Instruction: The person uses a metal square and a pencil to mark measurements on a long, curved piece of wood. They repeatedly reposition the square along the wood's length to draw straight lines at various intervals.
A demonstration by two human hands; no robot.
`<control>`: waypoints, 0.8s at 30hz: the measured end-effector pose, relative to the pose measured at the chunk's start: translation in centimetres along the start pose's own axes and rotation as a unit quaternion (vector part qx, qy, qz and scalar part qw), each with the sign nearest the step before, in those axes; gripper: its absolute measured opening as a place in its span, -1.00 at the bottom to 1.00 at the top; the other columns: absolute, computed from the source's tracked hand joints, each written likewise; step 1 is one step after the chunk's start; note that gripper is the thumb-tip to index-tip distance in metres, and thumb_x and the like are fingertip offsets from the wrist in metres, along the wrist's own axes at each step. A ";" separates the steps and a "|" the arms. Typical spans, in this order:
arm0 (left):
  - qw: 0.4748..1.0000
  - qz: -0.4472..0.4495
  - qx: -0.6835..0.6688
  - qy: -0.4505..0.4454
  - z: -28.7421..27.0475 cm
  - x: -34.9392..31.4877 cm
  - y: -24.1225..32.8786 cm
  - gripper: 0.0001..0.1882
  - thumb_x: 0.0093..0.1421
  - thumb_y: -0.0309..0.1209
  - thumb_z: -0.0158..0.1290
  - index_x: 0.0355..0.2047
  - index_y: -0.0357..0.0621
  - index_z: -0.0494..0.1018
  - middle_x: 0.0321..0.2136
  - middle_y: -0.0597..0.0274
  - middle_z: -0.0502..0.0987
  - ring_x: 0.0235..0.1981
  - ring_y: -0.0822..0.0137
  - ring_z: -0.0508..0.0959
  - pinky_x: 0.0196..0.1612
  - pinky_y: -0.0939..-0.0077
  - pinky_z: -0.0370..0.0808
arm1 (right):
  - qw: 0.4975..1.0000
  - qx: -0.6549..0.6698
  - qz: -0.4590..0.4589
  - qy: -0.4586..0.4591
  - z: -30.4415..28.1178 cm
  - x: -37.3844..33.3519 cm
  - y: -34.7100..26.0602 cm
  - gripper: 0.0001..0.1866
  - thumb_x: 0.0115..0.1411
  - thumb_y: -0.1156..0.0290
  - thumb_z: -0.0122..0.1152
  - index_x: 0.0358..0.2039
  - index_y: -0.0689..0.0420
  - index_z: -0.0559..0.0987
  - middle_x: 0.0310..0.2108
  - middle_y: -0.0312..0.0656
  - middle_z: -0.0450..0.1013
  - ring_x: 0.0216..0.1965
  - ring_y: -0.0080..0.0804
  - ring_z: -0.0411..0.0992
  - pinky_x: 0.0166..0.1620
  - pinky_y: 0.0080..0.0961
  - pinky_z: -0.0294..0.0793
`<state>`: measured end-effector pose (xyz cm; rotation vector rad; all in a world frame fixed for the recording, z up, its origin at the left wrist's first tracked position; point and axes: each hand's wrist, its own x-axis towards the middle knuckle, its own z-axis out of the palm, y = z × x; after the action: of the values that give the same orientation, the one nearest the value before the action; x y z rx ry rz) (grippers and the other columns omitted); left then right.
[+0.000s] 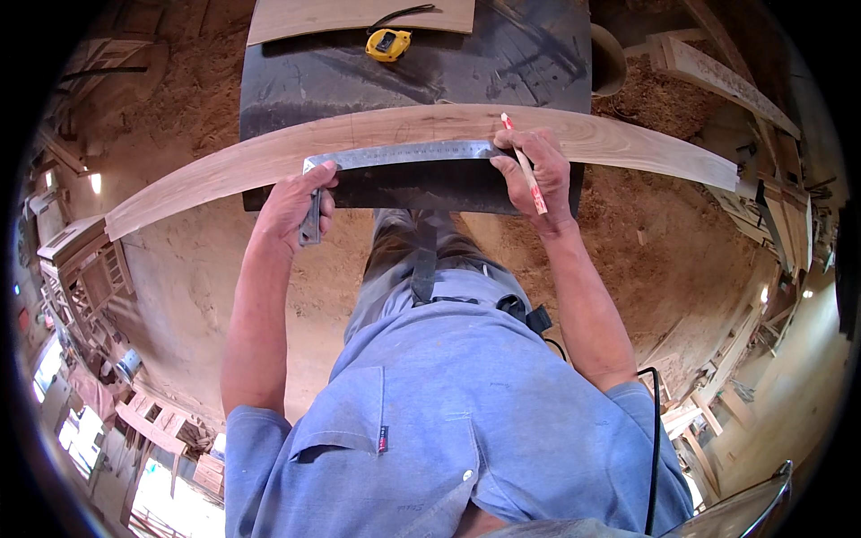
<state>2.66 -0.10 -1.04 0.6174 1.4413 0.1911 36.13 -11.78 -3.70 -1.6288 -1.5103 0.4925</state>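
Observation:
A long pale wooden board (628,145) lies crosswise over the dark work table (309,76), its ends reaching past both sides. Along the board's near edge runs a metal try square (408,153) with a graduated blade. My left hand (291,202) is closed around the square's short stock, which points down toward me. At the blade's far right end, my right hand (544,170) presses with its thumb and curled fingers. It also holds a red and white pencil (537,195), slanted, with one tip over the board.
Farther back on the table rest a yellow tape measure (387,46) and a flat wooden panel (359,18). Sawdust covers the floor (646,260). Timber pieces (726,81) lean at the right, and a wooden frame (90,260) stands below the board's left end.

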 end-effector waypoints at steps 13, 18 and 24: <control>1.000 -0.012 -0.002 0.002 -0.2 0.2 -0.2 -0.51 0.32 -0.04 0.26 -0.14 -0.29 0.47 -0.69 0.28 0.47 -0.79 0.41 0.43 -0.73 0.53 0.32 | 1.000 0.006 0.010 -0.013 -0.1 0.2 0.2 -0.60 -0.04 0.68 0.42 -0.14 0.12 0.65 -0.31 -0.18 0.60 -0.19 -0.17 0.51 -0.08 -0.30 0.53; 1.000 -0.001 -0.010 0.000 -0.2 -0.1 -0.3 -0.57 0.33 -0.09 0.26 -0.15 -0.24 0.47 -0.65 0.28 0.49 -0.75 0.44 0.45 -0.70 0.55 0.36 | 1.000 0.005 -0.005 -0.014 -0.1 0.3 0.2 -0.62 -0.03 0.68 0.40 -0.15 0.12 0.65 -0.33 -0.17 0.58 -0.20 -0.14 0.49 -0.07 -0.27 0.51; 0.989 0.113 0.070 0.070 -0.6 -2.8 -1.7 -0.78 0.32 -0.31 0.25 -0.28 -0.21 0.54 -0.58 0.32 0.51 -0.66 0.50 0.48 -0.62 0.57 0.38 | 1.000 0.002 -0.007 -0.001 0.0 -2.9 -1.3 -0.66 -0.02 0.65 0.37 -0.18 0.11 0.64 -0.34 -0.13 0.54 -0.23 -0.06 0.46 -0.09 -0.21 0.47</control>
<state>1.25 -2.66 0.49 0.8986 1.5280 0.3193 34.77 -14.66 -3.43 -1.6142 -1.5208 0.4899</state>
